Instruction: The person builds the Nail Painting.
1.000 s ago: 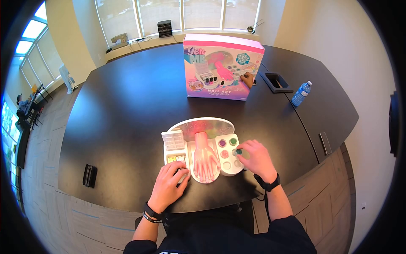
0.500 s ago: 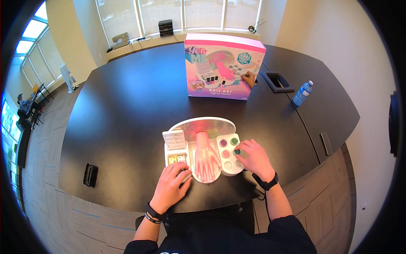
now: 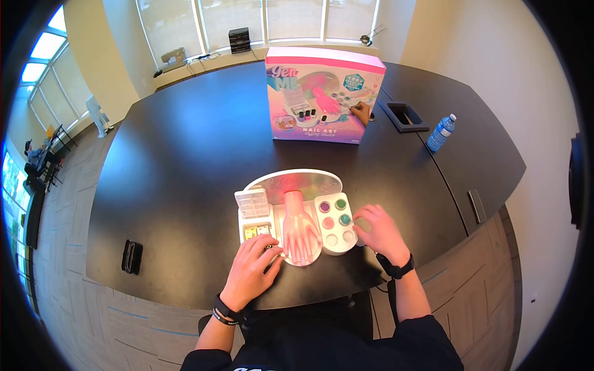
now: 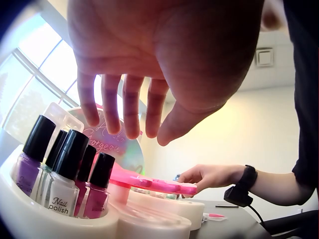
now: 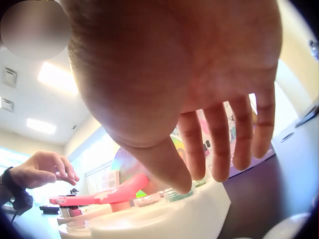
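A pink model hand (image 3: 299,230) lies in the middle of a white nail art stand, before an oval mirror (image 3: 260,183). Over the stand's left side hovers my left hand (image 3: 250,264), fingers loosely bent and holding nothing. Beneath it, several nail polish bottles (image 4: 66,167) with black caps stand upright in a white holder (image 4: 30,211). My right hand (image 3: 379,229) hangs at the right edge of the pot tray (image 3: 338,250), fingertips close to a teal pot (image 3: 344,219) in its well. Purple (image 3: 325,207), green (image 3: 340,204) and pink (image 3: 328,221) pots sit in other wells.
A large nail art box (image 3: 322,99) stands behind the stand on the dark table (image 3: 185,185). A water bottle (image 3: 441,132), a table socket box (image 3: 404,117) and a phone (image 3: 476,206) are on the right. A black case (image 3: 132,256) lies at the left.
My right hand has let go of the teal pot, which now sits in the tray, and has drawn slightly right. My left hand has barely moved.
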`<state>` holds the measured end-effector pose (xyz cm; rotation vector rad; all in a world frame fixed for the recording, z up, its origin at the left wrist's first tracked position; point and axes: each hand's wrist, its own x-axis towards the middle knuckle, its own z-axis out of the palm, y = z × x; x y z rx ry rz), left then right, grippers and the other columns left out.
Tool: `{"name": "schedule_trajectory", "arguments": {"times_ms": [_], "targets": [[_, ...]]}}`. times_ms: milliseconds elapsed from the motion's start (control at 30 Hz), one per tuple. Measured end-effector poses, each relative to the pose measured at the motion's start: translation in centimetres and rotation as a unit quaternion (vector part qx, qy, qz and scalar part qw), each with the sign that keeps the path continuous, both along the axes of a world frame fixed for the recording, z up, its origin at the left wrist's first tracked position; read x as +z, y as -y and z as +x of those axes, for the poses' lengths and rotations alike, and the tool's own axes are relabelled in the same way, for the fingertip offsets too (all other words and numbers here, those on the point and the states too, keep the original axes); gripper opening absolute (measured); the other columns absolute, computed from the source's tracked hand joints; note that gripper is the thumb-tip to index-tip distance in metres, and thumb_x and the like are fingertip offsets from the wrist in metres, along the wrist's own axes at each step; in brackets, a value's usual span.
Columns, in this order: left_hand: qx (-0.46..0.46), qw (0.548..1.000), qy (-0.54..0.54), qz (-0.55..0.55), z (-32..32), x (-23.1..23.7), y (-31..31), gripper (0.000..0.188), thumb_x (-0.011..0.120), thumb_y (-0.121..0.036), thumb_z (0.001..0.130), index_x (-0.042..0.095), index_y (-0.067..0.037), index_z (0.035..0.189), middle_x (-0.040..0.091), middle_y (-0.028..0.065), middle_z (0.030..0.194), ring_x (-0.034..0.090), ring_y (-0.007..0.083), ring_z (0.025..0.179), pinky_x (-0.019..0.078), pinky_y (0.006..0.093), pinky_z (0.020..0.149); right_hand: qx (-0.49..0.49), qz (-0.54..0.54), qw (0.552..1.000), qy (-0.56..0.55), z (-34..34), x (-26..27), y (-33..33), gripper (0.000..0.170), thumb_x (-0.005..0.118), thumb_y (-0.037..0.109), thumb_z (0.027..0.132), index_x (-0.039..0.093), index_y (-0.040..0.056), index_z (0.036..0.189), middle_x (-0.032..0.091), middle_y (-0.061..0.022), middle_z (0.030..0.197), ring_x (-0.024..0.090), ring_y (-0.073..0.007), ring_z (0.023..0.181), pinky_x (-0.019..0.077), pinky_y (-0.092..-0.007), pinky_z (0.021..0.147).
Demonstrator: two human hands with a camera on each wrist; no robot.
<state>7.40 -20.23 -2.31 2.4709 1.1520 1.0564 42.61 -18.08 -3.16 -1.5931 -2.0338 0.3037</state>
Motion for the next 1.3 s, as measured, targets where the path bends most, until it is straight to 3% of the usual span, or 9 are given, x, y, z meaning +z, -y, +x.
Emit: {"name": "schedule_trajectory", "arguments": {"times_ms": [267,467,767,1300], "targets": [[-0.014,1.000,0.002,0.007,0.7,-0.3,0.0,0.025,0.081,-0.007,0.090,0.072,-0.006,0.112,0.069,0.0091,0.120,0.066,0.0336,0.121,0.0532,0.0469,0.104,0.037,-0.047,0.998,0.018,2.1,-0.5,1.1,0.019,0.077,0.013,0.087,0.077,0.0102,0.105,0.073,-0.0082,0.109,0.061,-0.0345,0.103,0.0539,-0.0436,0.094],[-0.023,1.000,-0.015,0.000,1.2,-0.7,0.1,0.027,0.083,-0.005,0.087,0.074,-0.005,0.113,0.071,0.0102,0.124,0.065,0.0351,0.126,0.0527,0.0495,0.108,0.042,-0.090,0.995,0.028,2.1,-0.3,1.8,0.025,0.080,0.013,0.084,0.079,0.0087,0.109,0.074,-0.0089,0.110,0.062,-0.0346,0.106,0.0549,-0.0459,0.096],[-0.054,0.995,-0.079,0.005,2.4,-1.8,0.2,0.029,0.079,-0.011,0.093,0.073,-0.006,0.121,0.069,0.0121,0.133,0.061,0.0341,0.133,0.0398,0.0565,0.125,0.036,-0.125,0.990,0.048,2.9,-1.4,1.9,0.029,0.083,0.012,0.082,0.078,0.0112,0.110,0.074,-0.0072,0.113,0.063,-0.0332,0.110,0.0542,-0.0449,0.100],[-0.082,0.992,-0.097,0.003,2.6,-1.8,0.3,0.021,0.082,-0.017,0.093,0.079,-0.010,0.113,0.071,0.0088,0.133,0.064,0.0300,0.132,0.0406,0.0574,0.123,-0.046,-0.012,0.998,0.036,1.9,0.3,2.1,0.024,0.079,0.010,0.084,0.077,0.0116,0.107,0.073,-0.0063,0.106,0.063,-0.0321,0.105,0.0503,-0.0444,0.093]]}}
